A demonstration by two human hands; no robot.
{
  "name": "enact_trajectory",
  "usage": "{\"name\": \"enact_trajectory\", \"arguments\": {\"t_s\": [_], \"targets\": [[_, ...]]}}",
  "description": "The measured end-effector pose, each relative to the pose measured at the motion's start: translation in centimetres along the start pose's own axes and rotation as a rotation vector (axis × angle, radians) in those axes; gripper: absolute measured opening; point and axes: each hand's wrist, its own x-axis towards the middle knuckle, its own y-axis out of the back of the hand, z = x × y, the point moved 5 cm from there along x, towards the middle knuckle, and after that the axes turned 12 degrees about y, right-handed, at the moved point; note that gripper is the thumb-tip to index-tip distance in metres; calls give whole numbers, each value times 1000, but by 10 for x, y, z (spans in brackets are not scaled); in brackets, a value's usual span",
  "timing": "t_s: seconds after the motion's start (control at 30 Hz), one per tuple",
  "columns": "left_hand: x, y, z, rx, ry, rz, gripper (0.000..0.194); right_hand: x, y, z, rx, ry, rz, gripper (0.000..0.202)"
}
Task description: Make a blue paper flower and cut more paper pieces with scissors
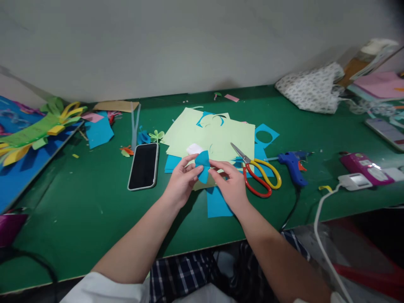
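Observation:
Between my two hands is a small piece of blue paper (202, 162), creased and slightly bent. My left hand (184, 179) pinches its left side between thumb and fingers. At its right edge my right hand (229, 182) has thumb and forefinger closed on the paper. Beneath lie overlapping pale green sheets (208, 136), with a white scrap (195, 149) just behind my left fingers. Scissors (254, 170) with one red and one yellow handle rest beside my right hand, blades parted. A blue sheet (219, 203) shows under my right wrist.
Left of the hands lies a phone (144, 166), near paper flowers (157, 135). To the right are a blue glue gun (292, 166) with its cord, a blue sheet with a round hole (268, 126), a white cable (319, 223) and a patterned pouch (311, 87).

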Motion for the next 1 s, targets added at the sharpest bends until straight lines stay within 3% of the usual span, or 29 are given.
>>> {"name": "enact_trajectory", "arguments": {"t_s": [0.17,0.33,0.5,1.0], "targets": [[-1,-2,2,-15,-33,-8,37,-1,-1,1,22,-34,6,25],[-2,-3,2,20,-64,-2,33,-1,-2,-1,-28,34,-37,25],[-3,-9,3,217,-148,-68,15,-1,0,-2,-83,92,-14,22],[-3,-10,3,285,-179,-99,13,-3,-1,-11,-223,298,-15,28]]}}
